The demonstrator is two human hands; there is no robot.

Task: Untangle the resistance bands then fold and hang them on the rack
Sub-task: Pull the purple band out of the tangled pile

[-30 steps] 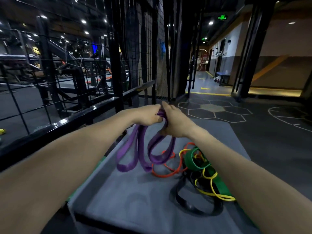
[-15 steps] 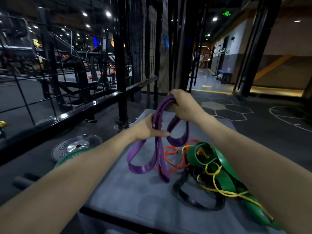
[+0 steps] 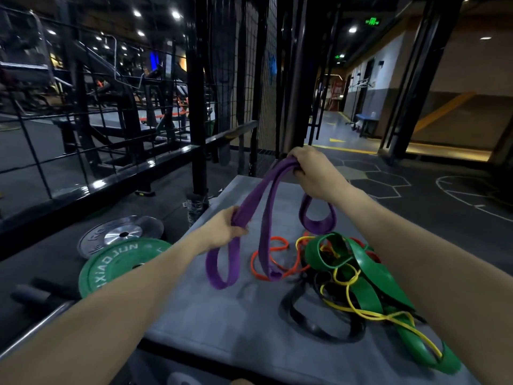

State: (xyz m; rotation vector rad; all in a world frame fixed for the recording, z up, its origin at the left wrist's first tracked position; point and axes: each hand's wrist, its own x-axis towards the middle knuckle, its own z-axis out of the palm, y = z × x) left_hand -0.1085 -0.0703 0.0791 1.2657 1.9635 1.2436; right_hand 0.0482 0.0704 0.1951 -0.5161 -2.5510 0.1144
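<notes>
A purple resistance band (image 3: pixel 265 218) hangs in loops above a grey padded box (image 3: pixel 211 309). My right hand (image 3: pixel 311 173) grips its top end, raised at the far side of the box. My left hand (image 3: pixel 224 229) pinches two strands of it lower down on the left, with a loop dangling below. On the box to the right lies a tangle: a wide green band (image 3: pixel 372 284), a thin yellow band (image 3: pixel 361 309), an orange band (image 3: pixel 266 262) and a black band (image 3: pixel 313 320). The black rack (image 3: pixel 197 107) stands behind the box.
A green weight plate (image 3: pixel 116 265) and a silver plate (image 3: pixel 122 234) lie on the floor left of the box. Black rails and wire mesh (image 3: pixel 83 134) run along the left. Dark gym floor with painted lines (image 3: pixel 458 195) stretches to the right.
My hands have separated: the right rose and moved away with the band's top, the left slid down the strands. The purple band is stretched out longer, and the view shifted right.
</notes>
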